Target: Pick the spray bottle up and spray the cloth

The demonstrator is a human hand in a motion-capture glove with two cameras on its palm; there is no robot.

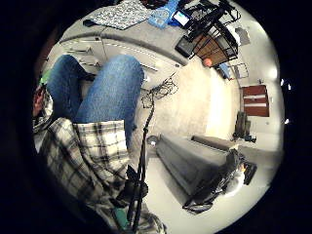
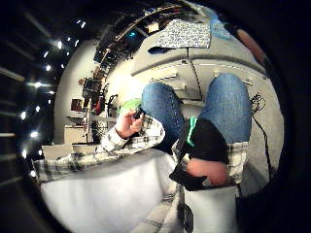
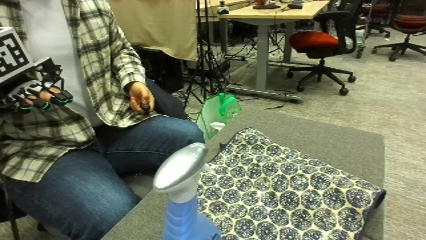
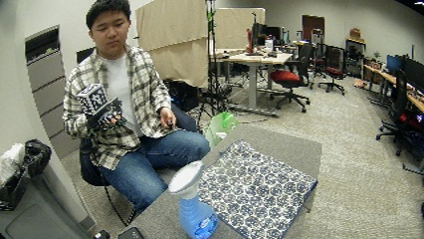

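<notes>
From the side of the table, the spray bottle point(image 3: 181, 200) stands upright at the near edge of the grey table point(image 3: 319, 137), its pale trigger head tilted over a blue body, and the patterned cloth point(image 3: 283, 192) lies flat just beside it, spreading away across the tabletop. The person sits back in a chair with the gloved right hand point(image 3: 36, 92) raised against the chest, fingers curled loosely inward and holding nothing; the bare left hand point(image 3: 140, 97) rests on the thigh, pinching some small dark object I can't make out. In the wider view the same layout holds: the bottle point(image 4: 192, 204) stands at the table's corner nearest the person's knees, the cloth point(image 4: 258, 191) is right next to it, and the right hand point(image 4: 106, 117) is well apart from both, up at chest height. So the bottle lies down and forward from those fingers, its long axis vertical, and I'd judge the reach must come down toward the neck under the trigger head before any spraying starts. The little-finger palm camera looks past jeans and plaid shirt to the table's far side, where the cloth point(image 1: 122, 13) shows; the bottle I cannot pick out there. The thumb-side camera shows the same lap, the left hand point(image 2: 127, 124) and the cloth point(image 2: 187, 34) beyond the knees.
</notes>
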